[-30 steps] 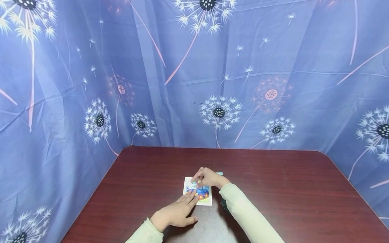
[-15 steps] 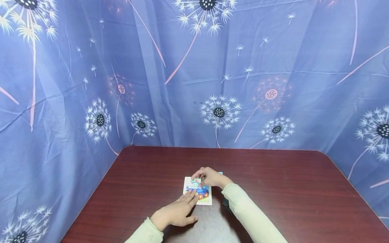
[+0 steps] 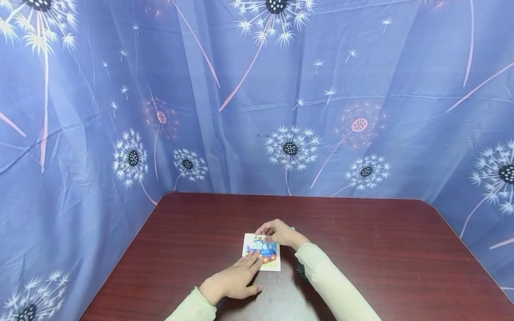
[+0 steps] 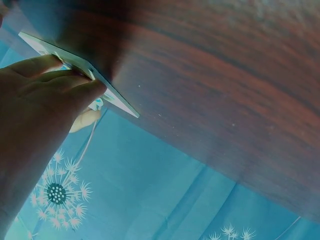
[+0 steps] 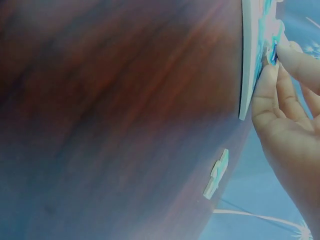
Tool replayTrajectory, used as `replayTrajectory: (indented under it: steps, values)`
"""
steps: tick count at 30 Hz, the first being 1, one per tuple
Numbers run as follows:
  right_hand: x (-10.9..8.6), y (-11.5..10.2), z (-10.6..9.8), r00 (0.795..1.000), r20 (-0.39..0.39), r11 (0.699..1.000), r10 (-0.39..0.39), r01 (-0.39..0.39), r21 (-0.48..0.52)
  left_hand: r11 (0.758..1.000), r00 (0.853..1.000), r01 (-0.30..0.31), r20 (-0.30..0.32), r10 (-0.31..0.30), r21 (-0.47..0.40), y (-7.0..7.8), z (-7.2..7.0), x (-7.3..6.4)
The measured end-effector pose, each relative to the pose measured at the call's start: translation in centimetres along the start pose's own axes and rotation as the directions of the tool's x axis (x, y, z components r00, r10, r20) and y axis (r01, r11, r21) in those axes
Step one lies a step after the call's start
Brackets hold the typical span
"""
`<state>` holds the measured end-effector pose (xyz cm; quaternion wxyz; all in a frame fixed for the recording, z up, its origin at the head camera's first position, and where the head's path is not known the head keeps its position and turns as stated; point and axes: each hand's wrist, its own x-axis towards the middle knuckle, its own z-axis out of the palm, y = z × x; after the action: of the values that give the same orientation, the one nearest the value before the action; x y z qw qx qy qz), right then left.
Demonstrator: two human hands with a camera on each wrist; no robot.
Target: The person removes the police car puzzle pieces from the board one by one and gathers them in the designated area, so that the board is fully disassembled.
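A small white-bordered jigsaw board (image 3: 274,267) with a picture of a blue vehicle lies on the table. My left hand (image 3: 234,279) rests with extended fingertips on its lower left part, thumb spread out on the tabletop. Above the upper part of the board, my right hand (image 3: 278,232) pinches a jigsaw piece (image 5: 273,51) between thumb and fingers. That piece is at the board's face in the right wrist view; whether it sits flush I cannot tell. The left wrist view shows the board's edge (image 4: 120,102) beside my left fingers.
A loose jigsaw piece (image 5: 216,175) lies on the table beyond the board, mostly behind my right hand in the head view. The dark red-brown table (image 3: 361,249) extends to both sides. A blue dandelion-print curtain (image 3: 241,147) surrounds its far and side edges.
My right hand has shifted slightly to the right with the pinched piece, which now lines up more closely with the picture. The left hand and board have stayed almost still.
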<state>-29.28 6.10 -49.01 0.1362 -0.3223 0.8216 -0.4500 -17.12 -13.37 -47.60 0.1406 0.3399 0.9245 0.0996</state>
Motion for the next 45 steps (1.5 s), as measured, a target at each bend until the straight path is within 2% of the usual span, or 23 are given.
replayTrajectory:
  steps: [4,9,24,30,34,39,41,45]
  values:
    - [0.2,0.2,0.2,0.999,-0.008,0.999,0.047,-0.047,0.0,1.0,1.0,0.005,0.001,-0.005,0.004,0.1,0.0,-0.1]
    - [0.1,0.1,0.2,0.998,-0.024,0.998,0.055,-0.054,0.029,1.0,1.0,0.007,0.005,-0.007,-0.006,0.2,-0.1,0.0]
    - [0.1,0.7,0.0,0.999,-0.029,0.988,0.027,-0.023,0.155,1.0,1.0,0.014,0.008,-0.014,-0.016,0.4,-0.4,-0.1]
    - [-0.3,0.6,-0.6,0.997,-0.06,0.979,0.037,-0.024,0.203,1.0,1.0,0.013,0.01,-0.013,-0.013,0.3,-0.6,-0.1]
    - [-0.4,0.6,-1.1,0.996,-0.062,0.98,0.06,-0.047,0.193,1.0,1.0,0.016,0.022,-0.015,-0.023,0.2,-0.6,-0.1]
    - [-0.5,0.5,-2.2,0.988,-0.117,0.981,0.097,-0.076,0.177,1.0,1.0,0.022,0.017,-0.022,-0.018,0.3,-0.6,-0.1]
    - [-1.0,-0.4,-2.9,0.984,-0.138,0.98,0.109,-0.083,0.181,1.0,1.0,0.026,0.015,-0.026,-0.016,0.3,-0.6,-0.1]
    - [-1.8,0.0,-4.0,0.978,-0.166,0.977,0.129,-0.097,0.19,1.0,1.0,0.02,0.015,-0.02,-0.01,0.4,-0.5,-0.1]
